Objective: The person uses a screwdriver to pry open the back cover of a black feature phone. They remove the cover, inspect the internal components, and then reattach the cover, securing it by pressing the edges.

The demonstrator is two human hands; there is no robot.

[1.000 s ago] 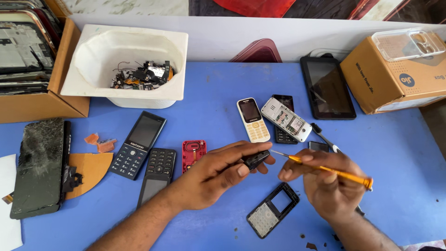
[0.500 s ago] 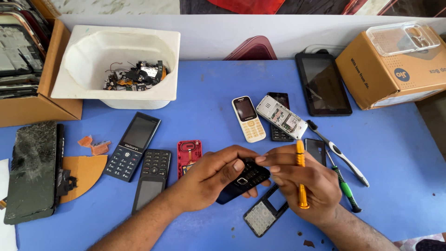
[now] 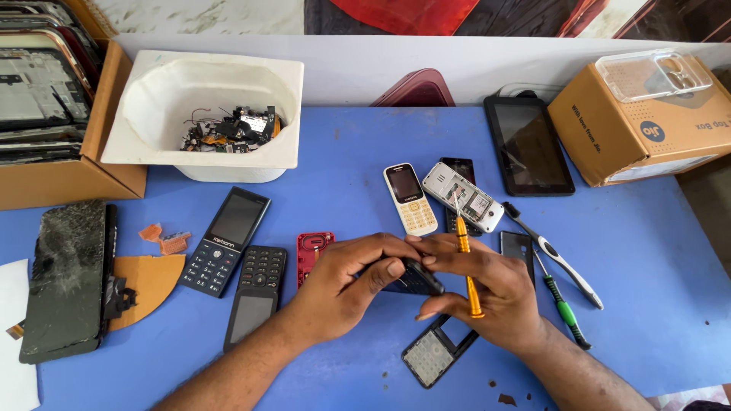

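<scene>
My left hand (image 3: 346,285) grips a small dark phone body (image 3: 411,278) above the blue table (image 3: 343,160). My right hand (image 3: 487,293) also holds that phone body at its right end and keeps an orange screwdriver (image 3: 466,262) tucked upright between its fingers, tip pointing away. Under the hands lies a black keypad front cover (image 3: 435,352). A red phone part (image 3: 312,250) sits just left of my left hand.
A white tub (image 3: 152,148) with scrap parts stands at the back left. Cardboard boxes (image 3: 624,137) flank the table. Several keypad phones (image 3: 228,240), a cream phone (image 3: 410,198), an opened phone (image 3: 463,196), a tablet (image 3: 528,144), a cracked screen (image 3: 65,278), a toothbrush (image 3: 552,255) and a green screwdriver (image 3: 562,304) lie around.
The phone body has turned in my hands and both hands closed together around it. The orange screwdriver swung from pointing sideways to standing upright in my right hand.
</scene>
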